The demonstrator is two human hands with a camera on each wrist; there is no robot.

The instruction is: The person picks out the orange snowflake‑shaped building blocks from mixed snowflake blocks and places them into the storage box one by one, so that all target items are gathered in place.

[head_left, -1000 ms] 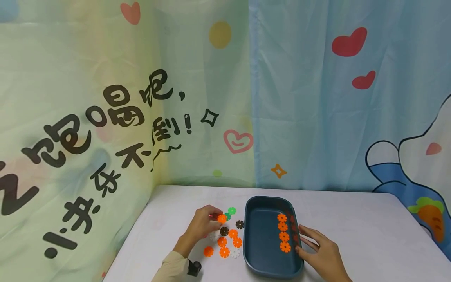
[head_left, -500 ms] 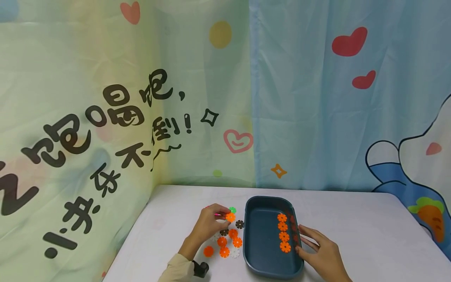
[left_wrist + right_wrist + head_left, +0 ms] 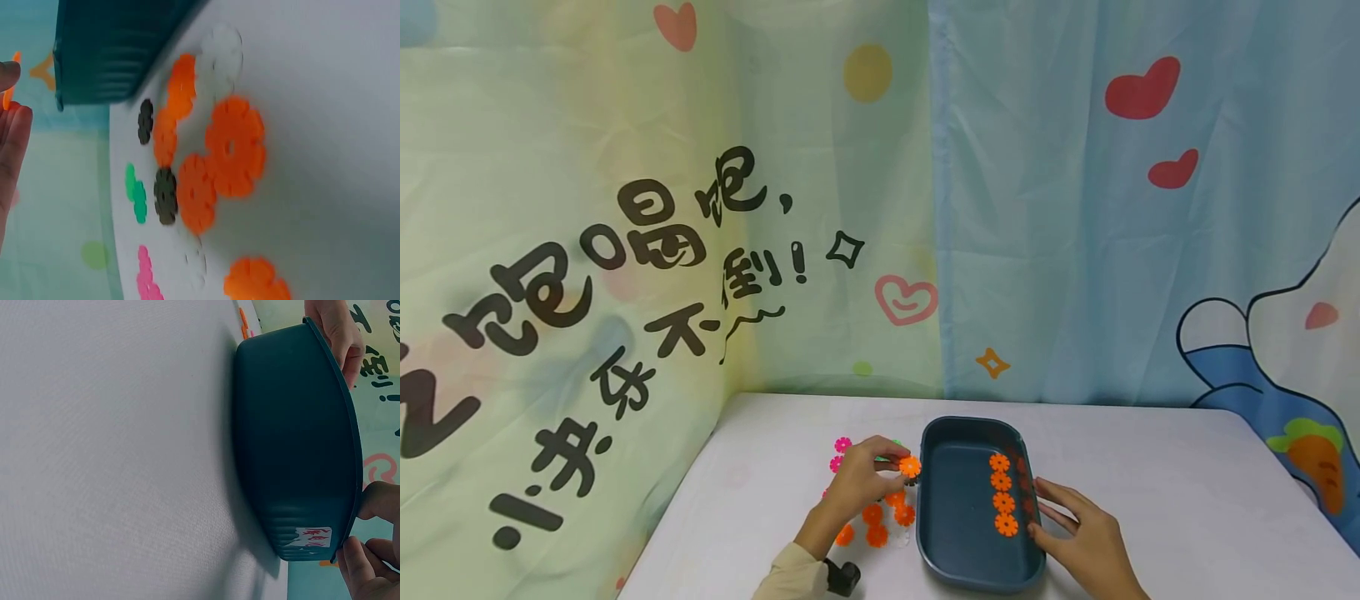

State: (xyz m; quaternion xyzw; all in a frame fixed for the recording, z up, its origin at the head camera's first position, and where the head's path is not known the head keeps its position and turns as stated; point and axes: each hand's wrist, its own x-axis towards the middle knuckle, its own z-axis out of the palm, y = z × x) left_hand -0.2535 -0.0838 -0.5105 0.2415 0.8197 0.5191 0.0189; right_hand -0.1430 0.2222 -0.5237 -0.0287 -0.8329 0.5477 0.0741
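Note:
My left hand (image 3: 859,481) pinches an orange flower-shaped plastic disc (image 3: 910,467) between thumb and fingers, just left of the dark blue tray (image 3: 958,533). In the left wrist view this disc (image 3: 9,97) is seen edge-on at the fingertips. My right hand (image 3: 1086,533) holds the tray's right rim, thumb and fingers apart along it, as the right wrist view also shows. Several orange discs (image 3: 1002,481) lie in a line inside the tray along its right side. Loose orange discs (image 3: 235,147) lie on the table below my left hand, partly hidden by it in the head view.
Among the loose pieces are black discs (image 3: 165,195), green discs (image 3: 135,194), pink discs (image 3: 842,445) and white discs (image 3: 222,59). The white table (image 3: 1187,500) ends at a printed curtain (image 3: 1037,208) behind. A black wrist camera (image 3: 842,577) sits on my left wrist.
My left hand has moved right toward the tray with the orange disc, uncovering pink discs behind it. My right hand and the tray have stayed in place.

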